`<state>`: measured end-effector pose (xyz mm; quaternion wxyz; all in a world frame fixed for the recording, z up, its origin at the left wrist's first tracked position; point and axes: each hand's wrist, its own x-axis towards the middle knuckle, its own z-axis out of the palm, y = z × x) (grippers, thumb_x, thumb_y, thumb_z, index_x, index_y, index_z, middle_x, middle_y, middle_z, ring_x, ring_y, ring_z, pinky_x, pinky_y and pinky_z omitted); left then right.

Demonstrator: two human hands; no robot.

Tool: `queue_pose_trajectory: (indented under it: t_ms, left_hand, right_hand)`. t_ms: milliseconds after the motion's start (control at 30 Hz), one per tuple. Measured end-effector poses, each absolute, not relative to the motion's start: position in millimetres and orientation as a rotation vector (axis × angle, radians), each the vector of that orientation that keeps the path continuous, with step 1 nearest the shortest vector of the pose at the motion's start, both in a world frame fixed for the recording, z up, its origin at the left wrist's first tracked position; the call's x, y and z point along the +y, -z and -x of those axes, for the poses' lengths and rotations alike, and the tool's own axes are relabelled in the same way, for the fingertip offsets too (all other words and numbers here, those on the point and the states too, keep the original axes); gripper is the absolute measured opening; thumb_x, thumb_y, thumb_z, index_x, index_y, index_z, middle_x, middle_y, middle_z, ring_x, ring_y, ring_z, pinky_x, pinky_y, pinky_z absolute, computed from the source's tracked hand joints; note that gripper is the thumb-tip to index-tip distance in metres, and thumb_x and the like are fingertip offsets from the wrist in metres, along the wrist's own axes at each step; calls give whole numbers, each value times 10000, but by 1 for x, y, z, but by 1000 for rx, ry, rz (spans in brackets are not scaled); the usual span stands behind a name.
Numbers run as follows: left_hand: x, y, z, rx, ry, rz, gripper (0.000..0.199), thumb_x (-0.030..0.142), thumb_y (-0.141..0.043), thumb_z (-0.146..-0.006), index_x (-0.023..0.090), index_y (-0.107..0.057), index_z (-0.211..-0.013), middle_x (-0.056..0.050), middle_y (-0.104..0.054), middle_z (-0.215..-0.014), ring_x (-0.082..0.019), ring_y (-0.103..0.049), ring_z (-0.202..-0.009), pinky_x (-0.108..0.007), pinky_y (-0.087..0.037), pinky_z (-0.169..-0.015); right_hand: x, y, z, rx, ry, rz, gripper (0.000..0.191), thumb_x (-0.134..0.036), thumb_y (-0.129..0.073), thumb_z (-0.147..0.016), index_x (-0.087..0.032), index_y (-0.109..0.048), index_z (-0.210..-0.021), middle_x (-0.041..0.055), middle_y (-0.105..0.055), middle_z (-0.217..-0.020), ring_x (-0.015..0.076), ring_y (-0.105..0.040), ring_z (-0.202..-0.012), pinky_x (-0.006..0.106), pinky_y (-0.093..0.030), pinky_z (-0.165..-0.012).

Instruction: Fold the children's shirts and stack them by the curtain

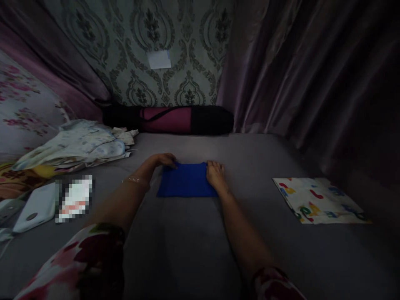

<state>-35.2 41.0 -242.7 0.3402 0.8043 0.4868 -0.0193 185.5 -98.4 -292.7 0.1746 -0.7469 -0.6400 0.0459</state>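
A folded blue cloth [187, 181] lies flat in the middle of the grey bed sheet, its long side running left to right. My left hand [167, 159] is at its far left corner, fingers bent and thumb against the cloth, closed on the edge. Along the far right edge rests my right hand [215, 173], palm down with fingers stretched forward. Part of that edge is hidden under it. Further right is a folded white cloth with colourful letters [321, 200], apart from both hands.
Rumpled pale clothes [90, 141] lie at the left. Nearer are a white device [37, 208] and a pixelated item [75, 200]. A black and maroon long bag [168, 119] lies against the patterned wall [187, 37]. Curtains [265, 62] hang at the right.
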Motion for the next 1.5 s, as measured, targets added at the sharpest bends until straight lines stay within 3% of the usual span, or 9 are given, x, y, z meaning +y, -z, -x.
queue_pose_trajectory:
  t_ms: [267,400,567,667,767,1000,1233,1367,1500]
  left_hand:
    - [-11,186,31,1029,-98,-2274,245,263,-605,-609,202,-639,-844,-4,-659,-798,-169,-589,-741,-238,-443,-661]
    - [-42,158,29,916,-151,-2316,207,252,-622,-624,198,-614,-824,15,-611,-754,-144,-547,-692,-217,-417,-615]
    - [-61,137,37,866,-173,-2255,257,317,-663,-651,209,-590,-871,17,-590,-745,-123,-518,-634,-209,-399,-567]
    - [-62,130,49,900,-208,-2171,284,361,-696,-664,224,-584,-887,16,-608,-714,-125,-536,-599,-211,-398,-531]
    - [-56,130,62,927,-259,-2076,299,374,-717,-667,224,-597,-896,13,-637,-695,-133,-572,-584,-211,-414,-508]
    - [-34,143,70,993,-393,-2080,202,317,-712,-698,190,-690,-853,-20,-698,-778,-169,-660,-717,-265,-529,-663]
    - [-29,173,67,1074,-952,-2344,311,244,-557,-797,171,-676,-1075,-63,-705,-1031,-204,-635,-974,-312,-485,-898]
    - [-37,213,80,1089,-631,-2477,388,166,-465,-792,196,-674,-1117,-37,-721,-1023,-196,-653,-930,-308,-490,-879]
    - [-48,257,92,930,-418,-2531,473,80,-449,-706,208,-672,-1103,-22,-716,-1064,-189,-651,-986,-305,-492,-888]
  right_hand:
    - [-99,283,-197,-1818,-249,1998,673,-113,-451,-791,-138,-358,-1457,121,-498,-1416,248,-396,-1316,469,-177,-1130]
    - [-105,263,-209,-1835,-286,1928,696,-147,-508,-757,-183,-400,-1443,86,-523,-1403,239,-433,-1301,440,-222,-1126]
    - [-116,232,-231,-1818,-574,1776,524,-185,-590,-698,-209,-639,-1219,28,-710,-1064,202,-642,-947,292,-473,-865]
    - [-127,213,-242,-1755,-892,1614,352,-160,-577,-691,-179,-715,-1014,-13,-711,-823,153,-646,-732,229,-496,-684]
    - [-140,195,-249,-1672,-1010,1459,212,-172,-605,-701,-168,-723,-876,-24,-686,-733,137,-638,-687,215,-497,-658]
    - [-141,185,-245,-1480,-847,1339,268,-265,-660,-754,-171,-701,-1002,42,-719,-934,174,-662,-862,314,-526,-808]
    - [-119,202,-241,-1490,-363,1334,259,-205,-571,-786,-192,-705,-1008,30,-706,-1004,172,-628,-984,293,-473,-878]
    - [-116,224,-243,-1726,-670,1535,321,-86,-509,-700,-165,-728,-922,-15,-679,-759,123,-607,-697,210,-462,-655]
    - [-114,240,-242,-1945,-940,1781,460,-13,-463,-616,-190,-748,-931,-74,-558,-529,67,-441,-450,168,-338,-474]
